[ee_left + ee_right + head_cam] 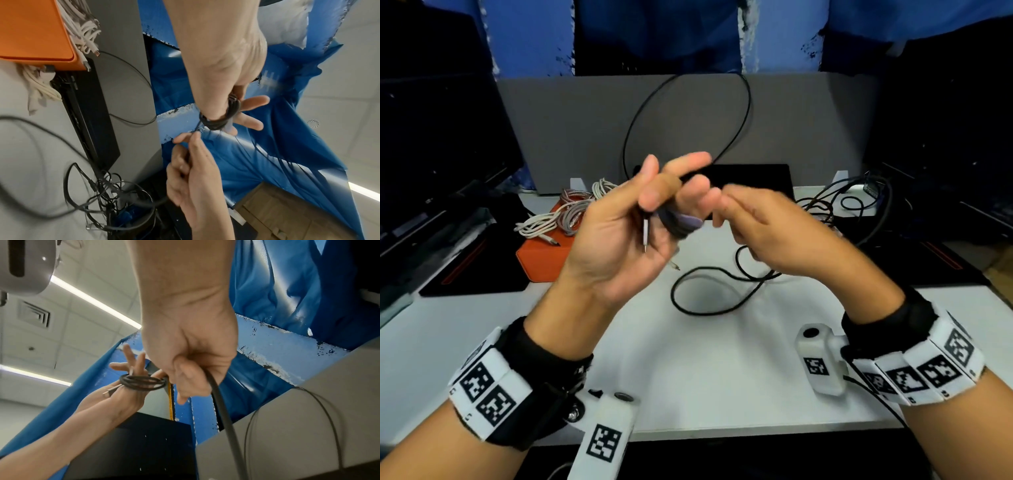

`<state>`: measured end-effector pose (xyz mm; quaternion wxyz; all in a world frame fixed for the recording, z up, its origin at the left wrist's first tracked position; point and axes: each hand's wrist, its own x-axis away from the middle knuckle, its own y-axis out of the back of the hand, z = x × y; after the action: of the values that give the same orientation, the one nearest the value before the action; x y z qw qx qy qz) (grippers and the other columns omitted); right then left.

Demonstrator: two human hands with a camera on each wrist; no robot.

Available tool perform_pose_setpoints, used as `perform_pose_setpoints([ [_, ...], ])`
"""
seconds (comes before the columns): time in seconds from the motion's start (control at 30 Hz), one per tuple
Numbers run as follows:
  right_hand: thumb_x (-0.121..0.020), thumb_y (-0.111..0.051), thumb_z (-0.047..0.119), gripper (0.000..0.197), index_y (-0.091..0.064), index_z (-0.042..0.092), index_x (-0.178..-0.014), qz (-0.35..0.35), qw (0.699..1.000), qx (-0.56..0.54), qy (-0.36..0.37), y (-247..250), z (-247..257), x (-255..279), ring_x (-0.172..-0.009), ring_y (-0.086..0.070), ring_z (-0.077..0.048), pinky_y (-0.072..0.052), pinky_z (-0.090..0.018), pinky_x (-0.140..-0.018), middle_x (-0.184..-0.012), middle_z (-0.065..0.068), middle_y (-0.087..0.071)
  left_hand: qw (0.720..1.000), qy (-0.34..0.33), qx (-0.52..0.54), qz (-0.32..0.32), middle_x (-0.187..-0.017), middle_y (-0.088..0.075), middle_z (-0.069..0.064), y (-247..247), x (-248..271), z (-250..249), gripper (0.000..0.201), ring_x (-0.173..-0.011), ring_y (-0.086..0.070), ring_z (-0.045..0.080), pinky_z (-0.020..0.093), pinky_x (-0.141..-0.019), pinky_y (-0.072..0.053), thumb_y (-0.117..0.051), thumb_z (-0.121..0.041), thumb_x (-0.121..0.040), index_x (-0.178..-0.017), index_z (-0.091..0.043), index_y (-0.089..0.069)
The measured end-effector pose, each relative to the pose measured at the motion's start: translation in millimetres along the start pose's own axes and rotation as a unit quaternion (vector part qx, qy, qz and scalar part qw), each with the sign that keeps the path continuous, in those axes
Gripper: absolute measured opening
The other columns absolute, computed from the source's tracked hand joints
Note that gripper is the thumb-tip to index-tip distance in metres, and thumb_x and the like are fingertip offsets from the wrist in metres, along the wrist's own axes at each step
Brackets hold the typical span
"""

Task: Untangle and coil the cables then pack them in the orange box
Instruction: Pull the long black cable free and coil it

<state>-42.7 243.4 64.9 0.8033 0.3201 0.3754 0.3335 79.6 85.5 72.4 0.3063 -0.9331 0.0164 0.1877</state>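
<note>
My left hand (671, 185) is raised palm-up, and a black cable (674, 222) is wound in several turns round its fingers. The coil (141, 382) shows clearly in the right wrist view, with a metal plug (645, 236) hanging below the thumb. My right hand (722, 205) sits just right of it and pinches the free run of the same cable (218, 402). That run arcs up over the grey partition, then lies in a loop (673, 291) on the white table. The orange box (541, 257) is at the left, with coiled white cables (551, 222) on it.
A tangle of black cables (825, 205) lies at the back right of the table. A grey partition (571, 130) closes the back, and a black pad (756, 178) lies at its foot. Dark mats (476, 274) flank the table.
</note>
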Motion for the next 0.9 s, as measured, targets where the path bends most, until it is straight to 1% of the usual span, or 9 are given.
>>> perform_pose_setpoints([
  [0.1, -0.11, -0.038, 0.044, 0.03, -0.063, 0.027, -0.105, 0.134, 0.988, 0.072, -0.041, -10, -1, 3, -0.068, -0.056, 0.003, -0.043, -0.029, -0.067, -0.073, 0.011, -0.056, 0.993, -0.046, 0.018, -0.11, -0.086, -0.071, 0.001, 7, -7, 3, 0.041, -0.088, -0.076, 0.014, 0.033, -0.085, -0.061, -0.037, -0.018, -0.109, -0.105, 0.006, -0.07],
  [0.23, -0.11, -0.038, 0.042, 0.028, -0.058, 0.022, -0.11, 0.252, 0.963, 0.091, -0.025, -22, 14, 10, -0.082, -0.058, -0.015, -0.05, -0.041, -0.083, -0.081, 0.007, -0.058, 0.962, -0.079, -0.205, -0.163, -0.121, -0.074, 0.008, 17, -13, 12, 0.027, -0.107, -0.073, 0.022, 0.035, -0.093, -0.057, -0.033, -0.014, -0.111, -0.118, -0.002, -0.056],
  [0.33, -0.109, -0.043, 0.04, 0.023, -0.059, 0.024, -0.103, 0.272, 0.958, 0.091, 0.007, -16, 24, 16, -0.082, -0.058, -0.013, -0.051, -0.041, -0.082, -0.082, 0.008, -0.06, 0.833, -0.088, -0.527, -0.143, -0.122, -0.073, -0.003, 26, -11, 15, 0.02, -0.098, -0.075, 0.012, 0.035, -0.082, -0.057, -0.037, -0.018, -0.111, -0.107, -0.027, -0.055],
  [0.4, -0.107, -0.051, 0.035, 0.019, -0.064, 0.023, -0.099, 0.229, 0.969, 0.089, 0.034, -6, 26, 16, -0.077, -0.057, -0.005, -0.047, -0.027, -0.074, -0.078, 0.015, -0.062, 0.752, -0.018, -0.653, -0.087, -0.108, -0.076, -0.005, 33, -9, 14, 0.015, -0.081, -0.075, 0.01, 0.033, -0.066, -0.054, -0.041, -0.021, -0.109, -0.104, -0.017, -0.055],
  [0.43, -0.105, -0.056, 0.034, 0.017, -0.066, 0.023, -0.095, 0.191, 0.977, 0.083, 0.04, 0, 25, 14, -0.073, -0.056, -0.002, -0.043, -0.02, -0.067, -0.075, 0.021, -0.062, 0.743, 0.03, -0.667, -0.053, -0.097, -0.077, -0.002, 35, -8, 13, 0.021, -0.07, -0.072, 0.015, 0.033, -0.063, -0.05, -0.042, -0.023, -0.109, -0.101, -0.008, -0.054],
  [0.57, -0.095, -0.071, 0.039, 0.017, -0.069, 0.027, -0.082, 0.03, 0.999, 0.018, 0.041, 18, 15, 10, -0.06, -0.05, -0.005, -0.037, -0.02, -0.056, -0.065, 0.013, -0.06, 0.877, 0.127, -0.457, 0.076, -0.057, -0.058, 0.019, 32, -2, 5, 0.048, -0.043, -0.046, 0.023, 0.05, -0.075, -0.056, -0.044, -0.025, -0.106, -0.085, 0.018, -0.049],
  [0.63, -0.094, -0.073, 0.039, 0.018, -0.069, 0.024, -0.085, -0.011, 0.998, -0.032, 0.043, 17, 14, 9, -0.056, -0.046, -0.009, -0.039, -0.027, -0.056, -0.067, 0.0, -0.061, 0.93, 0.131, -0.327, 0.108, -0.048, -0.045, 0.011, 31, 0, 0, 0.049, -0.037, -0.038, 0.016, 0.042, -0.07, -0.057, -0.044, -0.023, -0.104, -0.09, 0.024, -0.044],
  [0.77, -0.106, -0.052, 0.042, 0.02, -0.064, 0.028, -0.114, -0.046, 0.996, -0.067, 0.046, 6, 16, 7, -0.071, -0.058, -0.021, -0.049, -0.042, -0.07, -0.078, -0.009, -0.065, 0.958, 0.124, -0.226, 0.126, -0.048, -0.043, -0.005, 33, 1, -4, 0.042, -0.037, -0.04, 0.007, 0.034, -0.07, -0.054, -0.038, -0.021, -0.105, -0.116, 0.015, -0.055],
  [0.9, -0.111, -0.034, 0.044, 0.037, -0.063, 0.021, -0.108, -0.048, 0.995, -0.071, 0.046, -7, 17, 8, -0.076, -0.059, -0.011, -0.051, -0.035, -0.073, -0.087, 0.0, -0.066, 0.978, 0.099, -0.142, 0.113, -0.056, -0.052, -0.006, 25, 1, 9, 0.023, -0.052, -0.057, 0.012, 0.035, -0.082, -0.057, -0.036, -0.018, -0.104, -0.098, -0.007, -0.056],
])
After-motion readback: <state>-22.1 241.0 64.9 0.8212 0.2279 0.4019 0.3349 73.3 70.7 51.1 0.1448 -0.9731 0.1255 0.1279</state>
